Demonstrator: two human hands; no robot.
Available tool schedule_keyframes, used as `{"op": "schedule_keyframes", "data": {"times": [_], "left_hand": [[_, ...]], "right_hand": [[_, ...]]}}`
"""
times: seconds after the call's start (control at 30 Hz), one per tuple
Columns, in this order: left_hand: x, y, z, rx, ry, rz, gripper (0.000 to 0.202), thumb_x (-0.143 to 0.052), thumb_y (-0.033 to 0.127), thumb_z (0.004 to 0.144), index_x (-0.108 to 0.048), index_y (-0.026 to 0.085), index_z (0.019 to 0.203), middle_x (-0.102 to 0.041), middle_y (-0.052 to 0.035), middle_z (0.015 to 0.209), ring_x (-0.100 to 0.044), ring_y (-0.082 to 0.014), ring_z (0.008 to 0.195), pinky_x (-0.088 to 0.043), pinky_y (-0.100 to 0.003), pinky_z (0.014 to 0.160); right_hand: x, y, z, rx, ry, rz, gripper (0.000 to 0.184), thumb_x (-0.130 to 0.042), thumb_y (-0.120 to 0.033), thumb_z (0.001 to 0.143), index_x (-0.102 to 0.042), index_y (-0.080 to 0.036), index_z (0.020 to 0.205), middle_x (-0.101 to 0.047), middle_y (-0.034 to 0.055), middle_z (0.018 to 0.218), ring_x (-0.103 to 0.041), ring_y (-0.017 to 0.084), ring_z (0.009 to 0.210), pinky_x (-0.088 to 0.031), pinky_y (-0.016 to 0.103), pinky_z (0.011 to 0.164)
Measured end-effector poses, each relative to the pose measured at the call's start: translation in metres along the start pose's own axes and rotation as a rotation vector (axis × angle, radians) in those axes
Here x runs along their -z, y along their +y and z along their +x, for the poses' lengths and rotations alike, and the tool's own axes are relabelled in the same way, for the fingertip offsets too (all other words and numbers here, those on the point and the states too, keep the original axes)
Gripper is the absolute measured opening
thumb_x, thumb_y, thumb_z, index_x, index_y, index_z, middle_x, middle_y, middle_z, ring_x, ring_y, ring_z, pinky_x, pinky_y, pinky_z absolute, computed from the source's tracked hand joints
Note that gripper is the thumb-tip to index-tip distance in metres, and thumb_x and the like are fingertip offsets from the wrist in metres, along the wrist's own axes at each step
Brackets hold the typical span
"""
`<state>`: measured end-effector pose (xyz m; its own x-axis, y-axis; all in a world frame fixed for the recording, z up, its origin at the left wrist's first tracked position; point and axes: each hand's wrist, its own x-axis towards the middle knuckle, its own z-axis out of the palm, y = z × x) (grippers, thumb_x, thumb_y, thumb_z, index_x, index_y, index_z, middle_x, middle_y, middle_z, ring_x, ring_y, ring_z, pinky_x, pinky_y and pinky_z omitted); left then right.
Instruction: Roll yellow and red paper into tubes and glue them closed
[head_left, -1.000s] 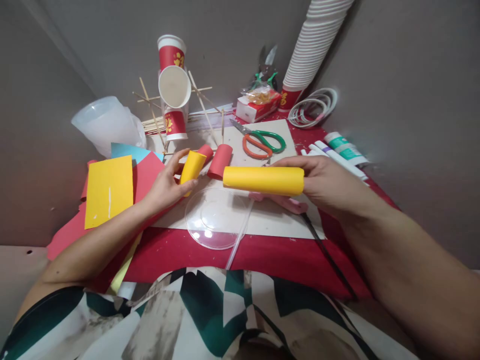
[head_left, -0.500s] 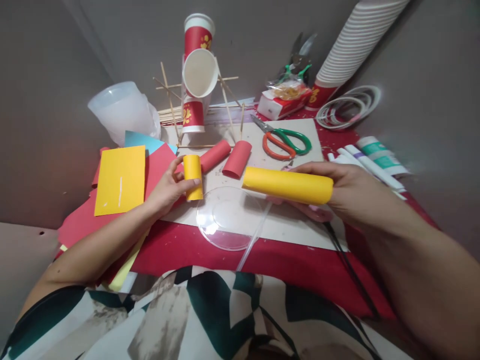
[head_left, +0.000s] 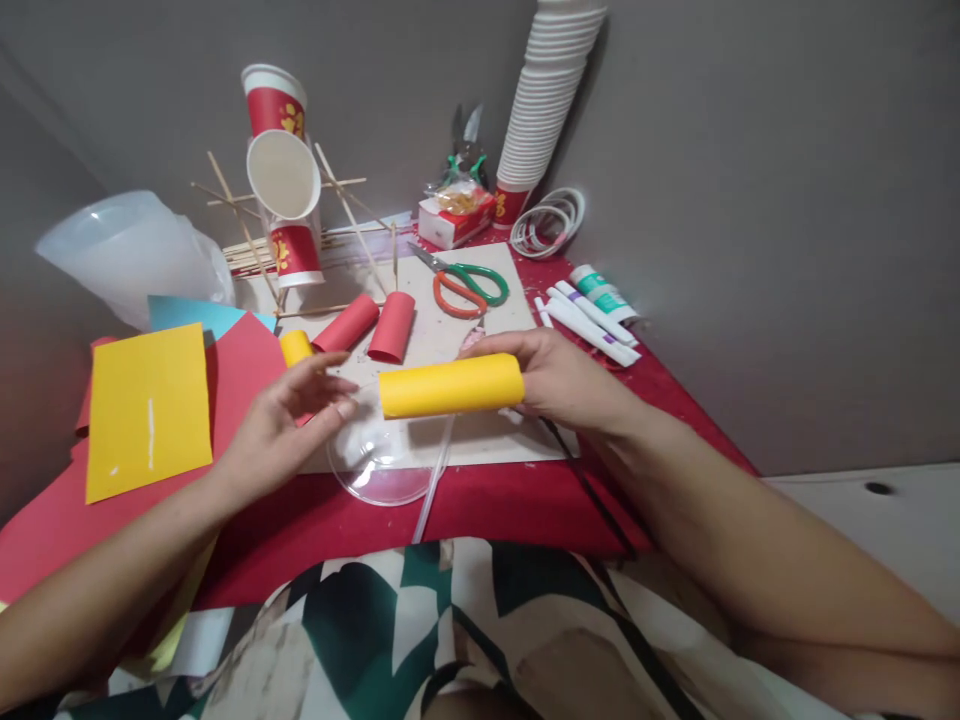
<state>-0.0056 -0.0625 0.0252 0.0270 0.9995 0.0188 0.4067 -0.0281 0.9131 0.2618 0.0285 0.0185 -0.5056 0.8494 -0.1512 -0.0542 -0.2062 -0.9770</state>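
My right hand [head_left: 559, 378] grips one end of a long yellow paper tube [head_left: 451, 386] and holds it level above the table. My left hand [head_left: 281, 430] hovers open just left of the tube's free end, fingers apart, holding nothing. A short yellow paper roll [head_left: 295, 346] stands on the table behind my left hand. Two red paper rolls [head_left: 369, 324] lie beside it. A clear plastic lid [head_left: 379, 465] rests under the tube, with a clear straw [head_left: 433, 480] across it.
Yellow [head_left: 148, 408], red and blue paper sheets lie at the left. Scissors [head_left: 465, 283], white tubes [head_left: 589, 325], a cup-and-skewer structure [head_left: 285, 190], a stack of paper cups [head_left: 544, 95], a small box [head_left: 454, 218], wire rings [head_left: 547, 222] and a plastic container [head_left: 127, 250] sit further back.
My left hand has let go of the short yellow roll, which now stands on the table, and has opened near the long tube. The view shifted right.
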Motion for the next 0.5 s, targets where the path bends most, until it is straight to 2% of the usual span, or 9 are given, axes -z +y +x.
{"op": "schedule_keyframes", "data": {"times": [0.1,0.17,0.27,0.33,0.5], "left_hand": [[-0.018,0.01,0.002,0.264,-0.31,-0.304,0.04,-0.076,0.042,0.081,-0.07,0.017,0.112,-0.075,-0.0072,0.086,-0.072,-0.0175,0.076,-0.058,-0.028,0.073],[-0.028,0.012,0.006,0.351,-0.395,-0.39,0.032,-0.077,0.042,0.08,-0.074,0.014,0.095,-0.075,-0.0074,0.076,-0.071,-0.0149,0.066,-0.057,-0.024,0.066],[-0.038,0.014,0.012,0.402,-0.371,-0.43,0.027,-0.081,0.039,0.076,-0.075,0.013,0.079,-0.074,-0.0076,0.066,-0.069,-0.0152,0.059,-0.057,-0.023,0.062],[-0.04,0.019,0.017,0.379,-0.321,-0.436,0.025,-0.083,0.037,0.071,-0.075,0.014,0.074,-0.072,-0.0065,0.061,-0.068,-0.0154,0.057,-0.057,-0.023,0.06],[-0.046,0.035,0.028,0.232,-0.215,-0.315,0.019,-0.089,0.029,0.059,-0.076,0.016,0.067,-0.073,-0.0037,0.063,-0.068,-0.0163,0.059,-0.056,-0.023,0.06]], "right_hand": [[-0.005,0.006,-0.003,0.06,-0.092,0.033,0.021,-0.074,-0.007,0.051,-0.076,-0.02,0.067,-0.073,-0.0031,0.07,-0.068,0.013,0.069,-0.054,0.022,0.067],[-0.006,0.011,-0.005,0.079,-0.143,0.034,0.024,-0.071,-0.005,0.054,-0.077,-0.019,0.073,-0.075,-0.0025,0.074,-0.068,0.014,0.072,-0.054,0.023,0.072],[-0.006,0.013,-0.006,0.077,-0.148,0.029,0.031,-0.069,-0.004,0.055,-0.079,-0.019,0.08,-0.077,-0.0018,0.082,-0.069,0.015,0.077,-0.055,0.024,0.073],[-0.004,0.012,-0.006,0.055,-0.151,0.001,0.032,-0.07,-0.006,0.056,-0.079,-0.019,0.084,-0.076,-0.0015,0.081,-0.068,0.015,0.074,-0.054,0.024,0.068],[0.003,0.011,-0.005,0.09,-0.16,-0.062,0.013,-0.069,-0.015,0.06,-0.077,-0.018,0.07,-0.066,-0.0024,0.058,-0.058,0.011,0.053,-0.047,0.021,0.051]]}}
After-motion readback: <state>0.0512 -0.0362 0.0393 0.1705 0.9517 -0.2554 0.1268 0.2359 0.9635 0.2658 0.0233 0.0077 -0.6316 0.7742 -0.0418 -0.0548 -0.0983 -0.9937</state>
